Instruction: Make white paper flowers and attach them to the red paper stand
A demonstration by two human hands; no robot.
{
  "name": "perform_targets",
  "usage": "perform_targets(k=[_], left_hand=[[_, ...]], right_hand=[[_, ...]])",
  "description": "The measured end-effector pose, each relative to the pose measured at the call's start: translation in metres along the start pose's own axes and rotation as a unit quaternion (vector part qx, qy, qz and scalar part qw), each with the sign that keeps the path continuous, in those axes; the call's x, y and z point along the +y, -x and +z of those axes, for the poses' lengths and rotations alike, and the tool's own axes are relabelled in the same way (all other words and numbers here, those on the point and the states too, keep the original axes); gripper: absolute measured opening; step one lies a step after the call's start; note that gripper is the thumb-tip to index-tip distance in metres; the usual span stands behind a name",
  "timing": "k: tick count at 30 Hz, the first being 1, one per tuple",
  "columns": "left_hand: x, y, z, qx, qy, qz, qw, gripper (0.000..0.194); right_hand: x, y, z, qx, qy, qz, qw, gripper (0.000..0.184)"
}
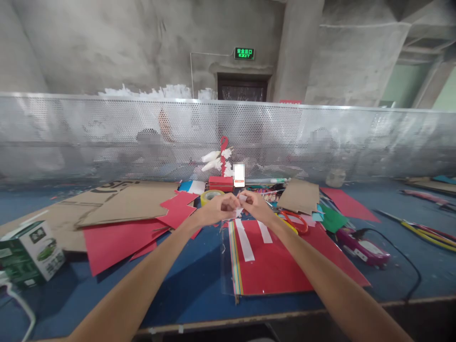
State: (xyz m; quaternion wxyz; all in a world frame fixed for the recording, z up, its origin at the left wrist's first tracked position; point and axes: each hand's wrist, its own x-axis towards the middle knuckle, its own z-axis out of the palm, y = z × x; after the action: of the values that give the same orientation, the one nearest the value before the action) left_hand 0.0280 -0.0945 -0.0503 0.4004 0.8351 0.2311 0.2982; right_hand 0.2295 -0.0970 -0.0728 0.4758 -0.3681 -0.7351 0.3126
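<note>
Fingertips of my left hand [219, 209] and my right hand [254, 204] pinch a small piece of white paper [239, 212] between them. Its exact shape is partly hidden by the fingers. Just below lies a stack of coloured paper with a red sheet [278, 266] on top. Two white paper strips, a longer strip [245, 242] and a shorter strip [265, 232], rest on that sheet. Behind my hands stands a red stem with white flowers [224, 159] in a red box [221, 184]. A roll of yellow tape [210, 196] sits beside my left hand.
Cardboard [131, 204] and red paper pieces [121, 242] cover the left, near a green and white box [32, 254]. Right of my hands are orange-handled scissors [297, 222], a cardboard piece [300, 195] and a magenta device [363, 247] with a cable. A perforated metal screen [89, 137] closes the back.
</note>
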Motion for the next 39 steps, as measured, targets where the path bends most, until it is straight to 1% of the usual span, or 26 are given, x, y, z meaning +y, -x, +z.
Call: perform_targets(k=[5, 9, 14, 17, 20, 23, 25, 28, 31, 34, 36, 39], left_hand=[[-0.005, -0.001, 0.001, 0.015, -0.048, -0.018, 0.999, 0.024], [-0.009, -0.003, 0.001, 0.033, -0.072, -0.017, 0.997, 0.024], [-0.012, -0.004, -0.001, 0.052, -0.085, -0.028, 0.995, 0.025], [-0.014, -0.006, -0.002, 0.074, -0.095, -0.026, 0.992, 0.023], [-0.015, -0.007, -0.004, 0.112, -0.085, -0.027, 0.99, 0.021], [-0.018, -0.008, -0.006, 0.153, -0.062, -0.037, 0.986, 0.02], [-0.02, -0.008, -0.008, 0.169, -0.05, -0.041, 0.984, 0.022], [-0.023, -0.009, -0.008, 0.169, -0.024, -0.035, 0.985, 0.025], [-0.022, -0.009, -0.005, 0.189, -0.019, -0.032, 0.981, 0.028], [-0.017, -0.009, -0.003, 0.225, -0.059, -0.038, 0.972, 0.031], [-0.014, -0.008, -0.003, 0.232, -0.078, -0.04, 0.969, 0.031], [-0.011, -0.007, -0.002, 0.241, -0.077, -0.037, 0.967, 0.029]], right_hand=[[0.004, 0.0, 0.0, -0.016, 0.002, 0.0, 1.0, 0.023], [0.005, 0.0, 0.0, -0.023, 0.024, 0.007, 0.999, 0.021], [0.002, 0.001, 0.0, -0.023, 0.043, 0.015, 0.999, 0.017], [0.003, 0.0, -0.001, -0.009, 0.069, -0.002, 0.998, 0.018], [0.007, -0.002, -0.001, 0.021, 0.085, -0.036, 0.996, 0.022], [0.01, -0.003, -0.001, 0.039, 0.084, -0.034, 0.995, 0.029], [0.009, -0.002, 0.0, 0.033, 0.075, -0.032, 0.996, 0.031], [0.002, -0.001, 0.003, 0.0, 0.051, -0.027, 0.998, 0.033], [-0.006, 0.001, 0.004, -0.012, 0.033, -0.008, 0.999, 0.037], [-0.011, 0.002, 0.004, 0.008, 0.039, -0.009, 0.999, 0.036], [-0.01, 0.002, 0.005, 0.011, 0.043, -0.007, 0.999, 0.036], [-0.005, 0.001, 0.007, 0.005, 0.044, 0.003, 0.999, 0.036]])
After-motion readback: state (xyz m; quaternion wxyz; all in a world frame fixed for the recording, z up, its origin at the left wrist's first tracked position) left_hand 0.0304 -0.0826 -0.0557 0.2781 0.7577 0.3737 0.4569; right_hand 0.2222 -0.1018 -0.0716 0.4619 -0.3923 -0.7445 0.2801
